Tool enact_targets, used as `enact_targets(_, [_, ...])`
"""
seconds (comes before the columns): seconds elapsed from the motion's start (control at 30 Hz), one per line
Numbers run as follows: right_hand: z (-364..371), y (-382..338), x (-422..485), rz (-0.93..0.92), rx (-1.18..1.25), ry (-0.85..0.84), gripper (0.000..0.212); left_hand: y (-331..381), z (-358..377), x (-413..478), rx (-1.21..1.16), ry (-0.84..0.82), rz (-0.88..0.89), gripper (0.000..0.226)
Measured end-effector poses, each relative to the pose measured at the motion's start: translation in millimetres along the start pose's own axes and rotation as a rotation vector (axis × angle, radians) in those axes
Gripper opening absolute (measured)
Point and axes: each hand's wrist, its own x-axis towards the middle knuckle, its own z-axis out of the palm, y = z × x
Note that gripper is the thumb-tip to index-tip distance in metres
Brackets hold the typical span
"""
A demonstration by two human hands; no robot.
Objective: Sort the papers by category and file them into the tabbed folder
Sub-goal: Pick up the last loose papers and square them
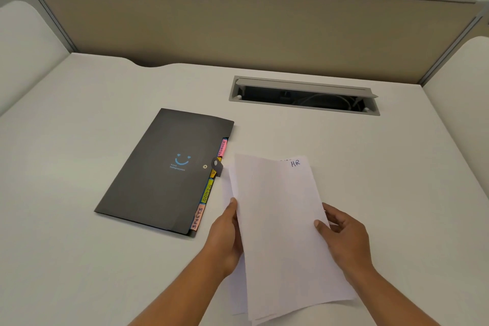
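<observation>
I hold the stack of papers [280, 233] just above the counter [79, 119], near and right of centre; my left hand [225, 235] pinches its left edge, thumb on top, and my right hand [344, 235] has its fingers [321, 227] curled round the right edge, thumb across the top sheet, which reads "HR". The black tabbed folder [158, 172] lies shut just left of the stack, its snap flap [217, 165] undone, coloured tabs [206, 190] facing the papers. The sheets are already fanned at the near end; a loose grip could let lower ones slide out; hidden labels could send one to the wrong tab.
</observation>
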Motion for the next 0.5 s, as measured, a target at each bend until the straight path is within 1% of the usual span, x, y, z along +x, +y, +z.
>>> enact_targets(0.07, [2.0, 0.0, -1.9, -0.025, -0.028, 0.016, 0.041, -2.2, -0.9, 2.9, 0.030, 0.006, 0.006, 0.036])
enact_targets(0.17, [5.6, 3.9, -1.4, -0.024, -0.079, 0.068, 0.031, -4.8, -0.1, 5.5, 0.264, 0.045, 0.132, 0.019])
enact_targets(0.2, [6.4, 4.9, -1.1, -0.024, -0.099, 0.082, 0.026, -5.7, 0.4, 5.7, 0.334, 0.066, 0.174, 0.018])
enact_targets(0.27, [6.3, 6.0, 0.2, -0.025, -0.119, 0.099, 0.017, -7.7, 0.1, 6.9, 0.391, 0.102, 0.239, 0.023])
enact_targets(0.4, [-1.9, 5.6, 6.0, -0.021, -0.100, 0.103, 0.013, -6.7, -3.9, 10.1, 0.464, 0.213, 0.334, 0.037])
enact_targets(0.43, [-6.2, 6.8, 8.8, -0.017, -0.102, 0.120, 0.012, -5.9, -5.5, 12.0, 0.491, 0.232, 0.358, 0.036])
enact_targets(0.5, [-19.8, 12.1, 16.8, -0.002, -0.081, 0.157, 0.013, -2.9, -8.8, 15.4, 0.538, 0.251, 0.394, 0.018])
